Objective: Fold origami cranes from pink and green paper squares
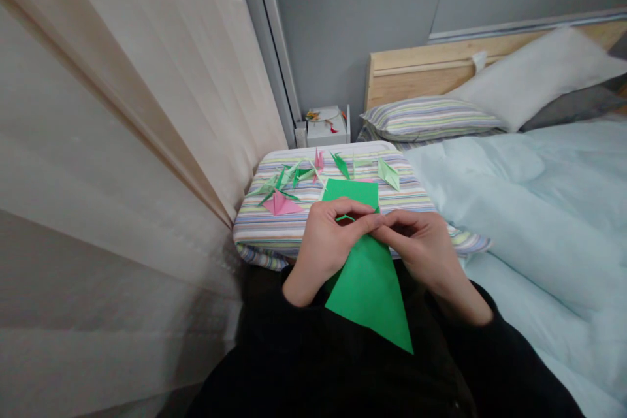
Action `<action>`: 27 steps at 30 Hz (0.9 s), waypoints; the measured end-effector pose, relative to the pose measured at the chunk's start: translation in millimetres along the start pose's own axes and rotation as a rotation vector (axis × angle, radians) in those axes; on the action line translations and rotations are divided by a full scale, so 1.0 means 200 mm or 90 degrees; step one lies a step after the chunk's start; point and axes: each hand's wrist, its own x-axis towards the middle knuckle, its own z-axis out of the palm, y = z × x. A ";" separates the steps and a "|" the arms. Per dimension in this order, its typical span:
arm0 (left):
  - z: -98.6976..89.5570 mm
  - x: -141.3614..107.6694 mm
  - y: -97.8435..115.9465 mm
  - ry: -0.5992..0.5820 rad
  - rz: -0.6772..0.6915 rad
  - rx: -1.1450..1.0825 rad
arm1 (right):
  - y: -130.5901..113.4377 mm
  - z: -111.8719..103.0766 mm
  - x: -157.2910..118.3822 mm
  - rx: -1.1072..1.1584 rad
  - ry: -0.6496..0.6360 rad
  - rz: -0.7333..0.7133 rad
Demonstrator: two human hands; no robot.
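A green paper sheet [369, 290] is pinched between both hands over the near edge of a small table [274, 227] with a striped cloth. My left hand [330, 241] is closed on it from the left. From the right, my right hand [424, 248] grips it too, the fingertips of both hands meeting at its middle. The lower part of the sheet hangs down to a point, while its upper part lies over the table. Behind it are several folded green paper pieces [298, 173], a pink one [281, 202] and a pale green one [388, 174].
A beige curtain [147, 78] hangs close on the left. To the right is a bed with a pale blue quilt [529, 196] and a striped pillow [434, 117]. A white stand [326, 137] with small items is behind the table.
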 end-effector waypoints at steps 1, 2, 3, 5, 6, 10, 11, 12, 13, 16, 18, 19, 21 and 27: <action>0.00 0.00 0.00 -0.005 0.000 -0.003 | 0.00 0.00 0.00 -0.007 -0.002 0.002; -0.01 0.00 -0.01 -0.011 0.000 -0.007 | 0.00 0.00 0.00 -0.014 -0.006 0.004; -0.01 0.00 -0.01 -0.017 -0.002 -0.013 | 0.00 0.00 0.00 -0.021 -0.009 0.005; -0.01 0.00 -0.01 -0.023 -0.012 -0.034 | 0.00 -0.01 0.00 -0.030 -0.018 0.007; -0.01 0.00 -0.01 -0.024 -0.019 -0.048 | 0.00 -0.01 0.00 -0.033 -0.022 0.007; 0.00 0.00 -0.01 -0.035 -0.072 -0.132 | -0.02 -0.01 0.00 -0.035 -0.046 -0.005; 0.00 0.00 -0.01 -0.041 -0.088 -0.153 | -0.02 -0.01 0.00 -0.035 -0.054 -0.009; 0.00 0.00 0.00 -0.048 -0.104 -0.170 | -0.02 -0.01 -0.01 -0.036 -0.063 -0.011; 0.00 0.00 0.00 -0.056 -0.118 -0.181 | -0.03 -0.01 -0.01 -0.036 -0.072 -0.012; -0.01 0.00 0.00 -0.054 -0.130 -0.192 | -0.03 -0.01 -0.01 -0.035 -0.089 -0.013; 0.00 -0.01 0.00 -0.033 -0.123 -0.190 | -0.02 -0.01 -0.01 -0.033 -0.093 -0.019; 0.00 -0.01 0.00 -0.019 -0.121 -0.190 | -0.02 -0.01 -0.01 -0.033 -0.094 -0.023; 0.01 -0.02 0.00 0.014 -0.118 -0.187 | -0.02 -0.01 0.00 -0.037 -0.093 -0.029; 0.04 -0.01 -0.02 0.093 -0.091 -0.195 | -0.04 0.01 -0.01 -0.052 -0.091 -0.026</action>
